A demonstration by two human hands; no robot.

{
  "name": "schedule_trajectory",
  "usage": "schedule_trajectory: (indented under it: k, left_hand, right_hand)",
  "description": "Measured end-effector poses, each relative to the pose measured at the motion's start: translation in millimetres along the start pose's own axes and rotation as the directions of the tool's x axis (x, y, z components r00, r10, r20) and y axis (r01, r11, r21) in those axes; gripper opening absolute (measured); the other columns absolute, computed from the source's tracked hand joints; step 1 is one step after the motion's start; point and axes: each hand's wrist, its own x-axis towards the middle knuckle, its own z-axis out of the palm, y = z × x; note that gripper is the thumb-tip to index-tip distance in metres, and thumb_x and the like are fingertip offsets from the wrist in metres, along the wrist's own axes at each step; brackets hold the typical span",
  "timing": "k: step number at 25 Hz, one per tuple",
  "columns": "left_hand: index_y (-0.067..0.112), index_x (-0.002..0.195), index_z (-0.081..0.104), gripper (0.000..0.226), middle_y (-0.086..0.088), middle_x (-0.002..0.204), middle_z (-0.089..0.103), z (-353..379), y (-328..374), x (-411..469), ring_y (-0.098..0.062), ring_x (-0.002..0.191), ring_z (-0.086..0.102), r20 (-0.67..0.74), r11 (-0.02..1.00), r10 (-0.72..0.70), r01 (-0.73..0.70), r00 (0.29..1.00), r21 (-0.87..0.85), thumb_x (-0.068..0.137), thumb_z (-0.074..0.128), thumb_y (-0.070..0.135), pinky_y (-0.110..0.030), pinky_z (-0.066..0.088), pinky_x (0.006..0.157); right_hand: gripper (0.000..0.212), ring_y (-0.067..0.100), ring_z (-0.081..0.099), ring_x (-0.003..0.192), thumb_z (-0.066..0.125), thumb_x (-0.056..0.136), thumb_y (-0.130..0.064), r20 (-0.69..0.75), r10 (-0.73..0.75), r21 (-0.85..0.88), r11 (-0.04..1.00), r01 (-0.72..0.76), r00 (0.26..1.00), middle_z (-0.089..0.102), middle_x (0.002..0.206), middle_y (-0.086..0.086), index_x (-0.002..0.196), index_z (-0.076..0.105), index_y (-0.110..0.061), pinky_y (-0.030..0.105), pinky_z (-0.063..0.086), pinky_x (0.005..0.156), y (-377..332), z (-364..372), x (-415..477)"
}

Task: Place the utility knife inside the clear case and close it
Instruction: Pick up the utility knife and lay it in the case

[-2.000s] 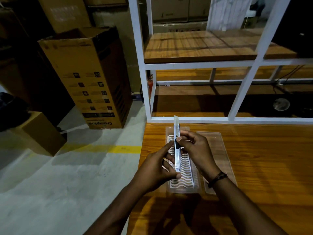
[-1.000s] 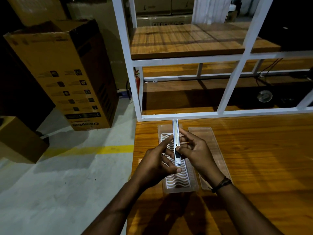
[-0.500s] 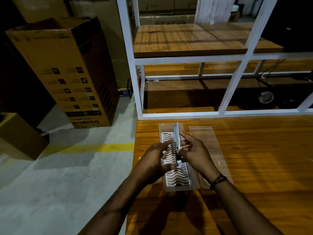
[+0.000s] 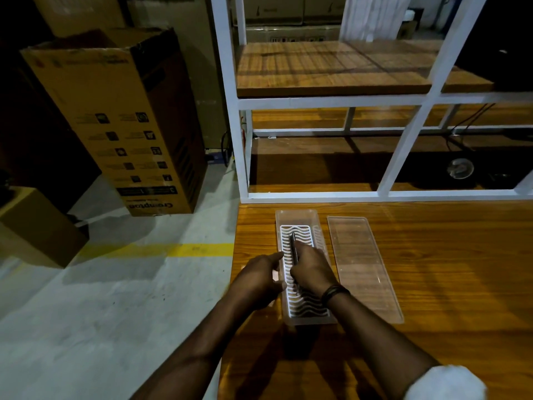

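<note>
Inside the clear case (image 4: pixel 297 216), left of its lid (image 4: pixel 362 267), the right hand (image 4: pixel 313 269) pinches the utility knife (image 4: pixel 294 248), best laid flat on the wavy insert, while the loosely curled left hand (image 4: pixel 259 280) steadies the wall.

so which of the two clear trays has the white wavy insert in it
The left clear tray, the one the right hand is lowering the utility knife into. The right clear tray lies bare beside it.
</note>
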Motion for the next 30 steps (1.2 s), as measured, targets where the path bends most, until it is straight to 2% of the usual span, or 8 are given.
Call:
schedule_trajectory:
  k: [8, 14, 16, 19, 21, 24, 27, 30]
  left_hand:
    - [0.027, 0.156, 0.042, 0.077, -0.001, 0.123, 0.074, 3.1, -4.0, 0.2, -0.018, 0.106, 0.069, 0.011, 1.000, -0.022, 0.022, 1.000, -0.017, 0.088, 0.077, 0.020, -0.030, 0.056, 0.093]
    - [0.026, 0.156, 0.040, 0.076, -0.001, 0.114, 0.076, 3.4, -2.8, -2.8, -0.019, 0.095, 0.072, 0.014, 0.998, -0.049, 0.050, 0.999, -0.038, 0.089, 0.072, 0.012, -0.034, 0.060, 0.084]
    - [0.027, 0.156, 0.040, 0.075, -0.001, 0.111, 0.076, 2.5, -3.3, -4.3, -0.019, 0.093, 0.072, 0.017, 0.998, -0.049, 0.049, 0.999, -0.048, 0.089, 0.072, 0.013, -0.035, 0.060, 0.082]
    - [0.026, 0.155, 0.042, 0.071, -0.002, 0.106, 0.077, 1.8, -2.7, -4.2, -0.019, 0.090, 0.073, 0.007, 1.000, -0.007, 0.007, 1.000, -0.029, 0.090, 0.069, 0.013, -0.036, 0.061, 0.083]
    - [0.025, 0.155, 0.042, 0.071, -0.002, 0.108, 0.077, 1.6, -1.7, -3.8, -0.019, 0.093, 0.072, 0.003, 1.000, 0.008, -0.008, 1.000, 0.010, 0.091, 0.070, 0.015, -0.035, 0.060, 0.086]
    - [0.025, 0.156, 0.042, 0.069, -0.001, 0.112, 0.076, 1.7, 0.3, -5.3, -0.019, 0.097, 0.070, -0.011, 0.997, 0.044, -0.044, 0.999, 0.059, 0.092, 0.069, 0.017, -0.030, 0.057, 0.086]
    - [0.025, 0.156, 0.040, 0.069, 0.000, 0.115, 0.076, 1.8, 2.3, -8.0, -0.016, 0.099, 0.068, -0.020, 0.996, 0.049, -0.047, 0.999, 0.070, 0.093, 0.068, 0.017, -0.021, 0.047, 0.078]
    - [0.025, 0.156, 0.041, 0.069, 0.000, 0.116, 0.076, 2.1, 2.9, -8.7, -0.016, 0.098, 0.069, -0.026, 0.996, 0.051, -0.049, 0.998, 0.068, 0.093, 0.069, 0.015, -0.019, 0.046, 0.077]
  right_hand:
    - [0.071, 0.036, 0.053, 0.128, 0.061, 0.078, -0.011, 0.050, 0.124, -0.152, 0.982, -0.115, 0.991, 0.050, 0.141, 0.018, 0.147, 0.046, -0.016, 0.040, 0.048, 0.107, 4.2, 10.1, 7.4]
    - [0.087, 0.036, 0.054, 0.126, 0.066, 0.085, -0.016, 0.078, 0.133, -0.312, 0.944, -0.102, 0.988, 0.044, 0.142, 0.018, 0.159, 0.021, -0.019, 0.039, 0.049, 0.102, -5.7, 3.7, 0.2]
    - [0.077, 0.036, 0.055, 0.125, 0.061, 0.086, -0.016, 0.042, 0.069, -0.287, 0.956, -0.054, 0.997, 0.046, 0.139, 0.017, 0.156, 0.030, -0.020, 0.039, 0.050, 0.102, -5.9, -1.6, -5.7]
    - [0.039, 0.034, 0.061, 0.114, 0.054, 0.090, -0.016, -0.121, -0.057, -0.131, 0.990, 0.041, 0.991, 0.059, 0.125, 0.014, 0.128, 0.063, -0.017, 0.038, 0.051, 0.094, -0.9, -20.6, -13.0]
    - [0.037, 0.031, 0.061, 0.109, 0.057, 0.089, -0.015, -0.241, -0.042, -0.090, 0.996, 0.020, 0.970, 0.063, 0.119, 0.013, 0.124, 0.067, -0.013, 0.035, 0.049, 0.090, 13.0, -38.4, -14.1]
    - [0.040, 0.036, 0.057, 0.117, 0.061, 0.087, -0.024, -0.353, 0.126, -0.134, 0.974, -0.183, 0.927, 0.062, 0.127, 0.016, 0.126, 0.065, -0.012, 0.041, 0.049, 0.098, 53.5, -59.0, -9.3]
    - [0.052, 0.041, 0.046, 0.126, 0.067, 0.081, -0.047, -0.257, 0.442, -0.259, 0.825, -0.502, 0.860, 0.049, 0.135, 0.017, 0.124, 0.059, -0.018, 0.052, 0.042, 0.104, 87.7, -66.0, -9.6]
    - [0.071, 0.041, 0.044, 0.126, 0.075, 0.071, -0.058, -0.219, 0.531, -0.337, 0.746, -0.574, 0.819, 0.046, 0.136, 0.016, 0.127, 0.056, -0.021, 0.056, 0.041, 0.102, 99.5, -66.0, -13.6]
